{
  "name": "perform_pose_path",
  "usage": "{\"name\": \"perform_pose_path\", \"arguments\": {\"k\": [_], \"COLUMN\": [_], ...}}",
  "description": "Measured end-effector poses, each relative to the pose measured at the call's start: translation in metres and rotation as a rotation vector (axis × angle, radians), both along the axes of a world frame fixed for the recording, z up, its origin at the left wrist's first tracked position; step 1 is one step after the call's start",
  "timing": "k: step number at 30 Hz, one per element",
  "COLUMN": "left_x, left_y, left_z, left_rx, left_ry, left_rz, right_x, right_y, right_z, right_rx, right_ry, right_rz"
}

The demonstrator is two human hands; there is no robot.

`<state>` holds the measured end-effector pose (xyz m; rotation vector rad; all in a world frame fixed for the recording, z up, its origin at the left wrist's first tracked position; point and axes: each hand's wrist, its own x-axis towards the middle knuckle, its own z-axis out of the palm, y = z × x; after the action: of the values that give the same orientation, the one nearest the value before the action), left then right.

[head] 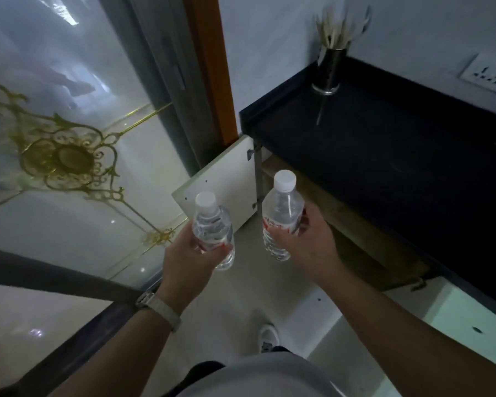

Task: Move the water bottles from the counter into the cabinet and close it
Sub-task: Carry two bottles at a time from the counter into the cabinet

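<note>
While cabinet door [223, 172] stands open, left hand [188, 255], right hand [311, 247] hold water bottles [281, 206].

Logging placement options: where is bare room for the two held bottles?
Counter is bare right of the stick holder, which crowds its back-left corner. The cabinet shelf strip beside the open door shows bare; deeper in is hidden.

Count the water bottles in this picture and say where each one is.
2. The first water bottle is gripped by the left hand, beside the open cabinet door; the second water bottle is gripped by the right hand, before the cabinet opening. Others may be hidden inside.
</note>
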<state>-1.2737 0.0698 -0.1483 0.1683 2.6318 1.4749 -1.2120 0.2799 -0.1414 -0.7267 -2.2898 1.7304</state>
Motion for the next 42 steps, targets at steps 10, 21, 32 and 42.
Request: {"name": "perform_pose_path", "arguments": {"k": [10,21,32,42], "left_x": [-0.075,-0.204,-0.277,-0.258], "left_y": [0.069,0.113,0.117,0.133], "left_z": [-0.009,-0.046,-0.1,-0.168], "left_rx": [0.044,0.057,0.034,-0.021], "left_ry": [-0.101,-0.183,-0.294,-0.276], "left_rz": [-0.264,-0.562,-0.613,-0.563], "right_x": [-0.016,-0.094,-0.145,-0.139], "right_y": [0.046,0.052,0.035,0.048], "right_z": [-0.003,-0.016,-0.073,-0.16], "right_rx": [-0.013,0.001,-0.049,-0.047], "right_ry": [-0.05,-0.214,-0.346,-0.369], "right_rz": [-0.233,-0.485,-0.602,-0.514]}}
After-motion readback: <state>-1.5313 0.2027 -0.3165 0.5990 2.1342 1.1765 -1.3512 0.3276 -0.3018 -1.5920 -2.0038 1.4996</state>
